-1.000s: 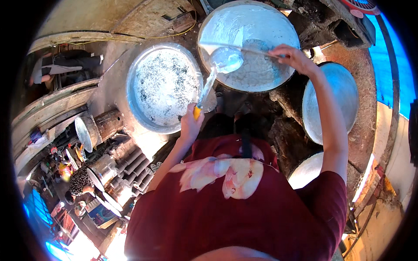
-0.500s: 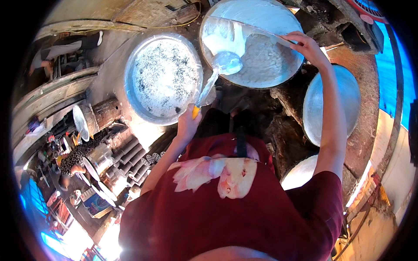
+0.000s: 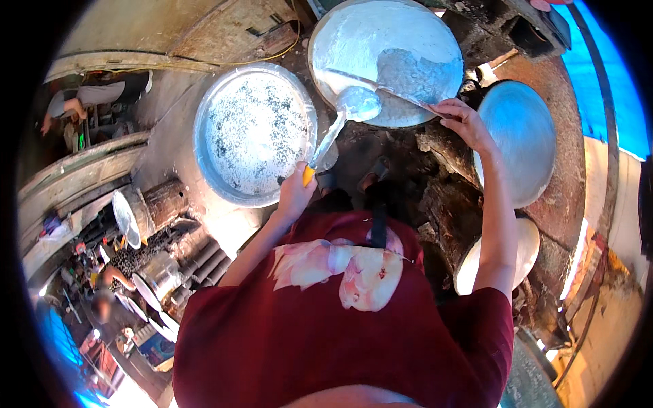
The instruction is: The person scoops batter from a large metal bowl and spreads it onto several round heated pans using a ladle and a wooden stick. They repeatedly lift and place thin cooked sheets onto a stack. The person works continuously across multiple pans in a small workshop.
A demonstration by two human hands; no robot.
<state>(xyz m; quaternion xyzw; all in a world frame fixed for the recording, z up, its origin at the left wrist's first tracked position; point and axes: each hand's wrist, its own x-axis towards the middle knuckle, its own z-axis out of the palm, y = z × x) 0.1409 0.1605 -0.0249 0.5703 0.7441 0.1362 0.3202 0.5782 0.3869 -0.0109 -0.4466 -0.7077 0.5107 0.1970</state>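
Note:
My left hand [image 3: 295, 193] is closed round the yellow handle of a metal ladle [image 3: 326, 143]. The ladle's wet, whitish bowl is beside the near edge of a large round metal pan [image 3: 442, 41]. A wet white layer [image 3: 347, 41] covers much of the pan's surface, and a greyer patch shows on its right. Pinched in the fingers of my right hand [image 3: 466, 124] is a long thin stick [image 3: 381, 88], which lies across the pan's near part. Left of the ladle stands a wide metal basin [image 3: 201, 129] of white liquid with dark specks.
On my right are a round pale pan [image 3: 520, 143] and a second one [image 3: 527, 248], partly behind my forearm. Rough dark stonework [image 3: 445, 204] lies between. Far left, a person [image 3: 95, 95] is at work; cylinders [image 3: 204, 262] and metal pots [image 3: 160, 268] stand lower left.
My right hand and the stick have come nearer to me across the pan. The ladle stays in my left hand near the pan's edge. The whole view has shifted slightly.

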